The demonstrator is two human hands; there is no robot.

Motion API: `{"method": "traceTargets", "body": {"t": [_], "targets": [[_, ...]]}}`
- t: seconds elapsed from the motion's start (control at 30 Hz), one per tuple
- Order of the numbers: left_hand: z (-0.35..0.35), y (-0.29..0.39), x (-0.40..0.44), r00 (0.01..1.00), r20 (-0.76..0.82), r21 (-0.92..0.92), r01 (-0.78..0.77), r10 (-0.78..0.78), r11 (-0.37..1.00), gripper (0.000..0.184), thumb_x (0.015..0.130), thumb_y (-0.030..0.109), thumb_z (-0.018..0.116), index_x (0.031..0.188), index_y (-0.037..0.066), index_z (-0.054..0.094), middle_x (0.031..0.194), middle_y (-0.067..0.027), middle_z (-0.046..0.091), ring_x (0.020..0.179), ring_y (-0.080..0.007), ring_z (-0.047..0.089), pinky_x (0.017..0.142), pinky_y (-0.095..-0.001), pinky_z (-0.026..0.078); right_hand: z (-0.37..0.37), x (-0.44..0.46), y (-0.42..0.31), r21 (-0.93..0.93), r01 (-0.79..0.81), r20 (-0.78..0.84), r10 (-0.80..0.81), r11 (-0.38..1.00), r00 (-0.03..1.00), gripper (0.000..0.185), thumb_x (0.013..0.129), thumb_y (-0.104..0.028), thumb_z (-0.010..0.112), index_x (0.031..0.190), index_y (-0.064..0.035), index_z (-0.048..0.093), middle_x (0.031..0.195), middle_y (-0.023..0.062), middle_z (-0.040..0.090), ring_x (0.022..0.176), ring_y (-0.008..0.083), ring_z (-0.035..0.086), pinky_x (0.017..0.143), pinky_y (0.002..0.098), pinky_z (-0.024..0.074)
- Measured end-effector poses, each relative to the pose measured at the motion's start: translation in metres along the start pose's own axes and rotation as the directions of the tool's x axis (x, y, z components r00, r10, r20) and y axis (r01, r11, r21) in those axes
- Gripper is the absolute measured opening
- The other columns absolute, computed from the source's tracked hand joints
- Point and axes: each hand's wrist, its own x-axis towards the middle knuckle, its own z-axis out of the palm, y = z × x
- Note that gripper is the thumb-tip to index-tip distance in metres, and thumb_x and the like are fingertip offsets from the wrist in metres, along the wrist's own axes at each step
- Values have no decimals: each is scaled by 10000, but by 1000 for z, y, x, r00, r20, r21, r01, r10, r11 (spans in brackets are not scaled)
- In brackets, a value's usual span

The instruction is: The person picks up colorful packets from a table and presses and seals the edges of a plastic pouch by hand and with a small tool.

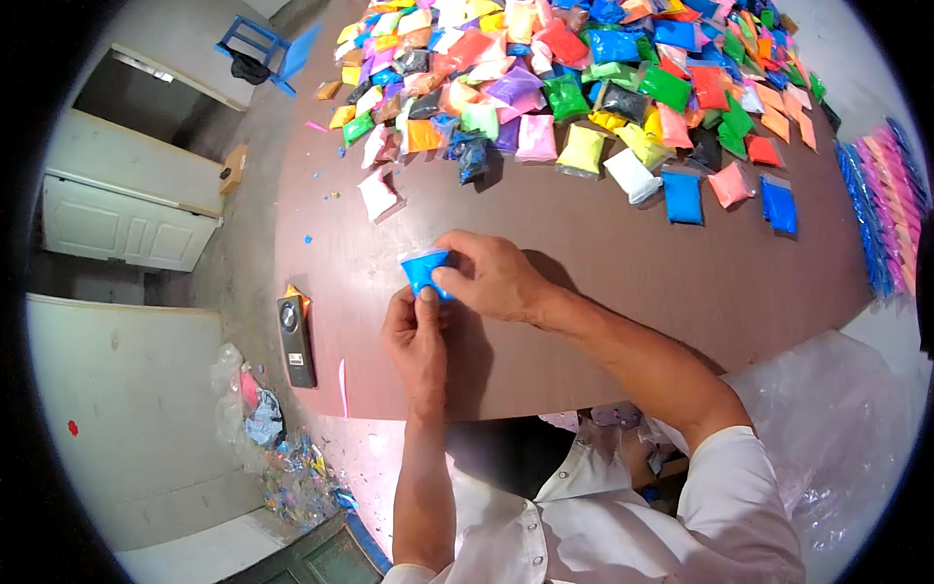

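Both hands hold one small clear bag with bright blue stuff inside (422, 267), above the brown table (584, 370). My left hand (416, 336) pinches the bag's lower part from below, thumb on the front. My right hand (491, 277) is closed on its right side, thumb and fingers near the upper corner. The bag's clear top edge points up and left. Beyond the hands a pale pink packet (377, 196) lies on the table, and a dark blue packet (472, 158) lies farther back.
A large heap of coloured packets (584, 88) covers the table's far side. A dark phone-like device (296, 341) lies at the left edge, near a pink strip (342, 387). Long coloured bundles (880, 209) are at the right, above clear plastic sheeting (827, 438). A blue chair (272, 54) stands back left.
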Motion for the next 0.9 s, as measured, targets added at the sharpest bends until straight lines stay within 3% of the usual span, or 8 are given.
{"method": "traceTargets", "body": {"t": [0.03, 0.1, 0.27, 0.37, 0.57, 0.63, 0.73, 0.9], "targets": [[0, -1, 1, 1000, 1, -16, -8, 8, 1000, 247, 1062, 262, 601, 1058, 21, 656, 829, 7, 647, 738, -49, 564, 678, -215, 457, 1, 0, 1, -11, -8, -8, 8, 1000, 1000, 275, 923, -203, 696, 1107, -1, 663, 869, 84, 695, 776, 143, 649, 719, 320, 536], [4, 3, -1, 1000, 7, -32, 3, -3, 999, 239, 1063, 259, 599, 1027, 28, 653, 809, 12, 641, 729, -41, 553, 668, -204, 442, 4, 2, 4, 68, 48, -52, -44, 997, 998, 275, 896, -239, 678, 1049, -11, 679, 836, 182, 705, 755, 283, 701, 710, 399, 548], [13, 16, -4, 999, -39, 13, 0, 1, 1000, 254, 1062, 271, 595, 1070, 26, 662, 877, 3, 644, 764, -60, 558, 700, -227, 455, 4, 3, 8, 139, 14, -27, -10, 990, 1000, 254, 898, -237, 656, 1039, -28, 694, 879, 187, 714, 815, 334, 704, 764, 427, 548], [14, 20, -5, 996, -73, -26, -51, 49, 998, 277, 1060, 289, 592, 1081, 25, 671, 950, -3, 648, 836, -71, 565, 758, -240, 465, 4, 1, 11, 9, 104, 32, -105, 995, 994, 178, 928, -175, 669, 1020, -23, 687, 806, 121, 688, 723, 205, 655, 689, 360, 520], [5, 1, -1, 995, -81, -3, -66, 65, 998, 273, 1052, 276, 619, 1008, 11, 667, 891, 5, 626, 822, -64, 522, 735, -232, 438, 6, 0, 6, -113, 121, -16, -124, 986, 992, 207, 903, -221, 666, 962, -23, 685, 816, 157, 697, 733, 308, 675, 687, 422, 524], [5, -1, -2, 995, -75, 13, -66, 67, 998, 265, 1048, 268, 626, 987, 13, 661, 871, 15, 607, 798, -59, 498, 713, -227, 419, 6, 2, 6, -46, 114, -24, -115, 992, 993, 248, 880, -241, 636, 958, -14, 701, 931, 204, 723, 882, 395, 697, 814, 468, 547], [9, 8, -3, 995, -70, 71, -65, 70, 995, 292, 1056, 279, 606, 960, 8, 651, 852, 24, 588, 785, -53, 483, 699, -221, 404, 10, 4, 15, -27, 154, -65, -156, 988, 986, 201, 898, -222, 659, 936, -27, 688, 820, 164, 697, 760, 320, 680, 700, 429, 526], [5, 13, -3, 998, -32, 126, -45, 50, 991, 324, 1076, 298, 555, 941, 18, 643, 831, 38, 563, 777, -38, 464, 678, -223, 391, 8, 5, 19, -22, 98, -2, -98, 995, 995, 192, 897, -203, 641, 946, -28, 704, 842, 168, 707, 786, 312, 695, 724, 408, 540]]}}
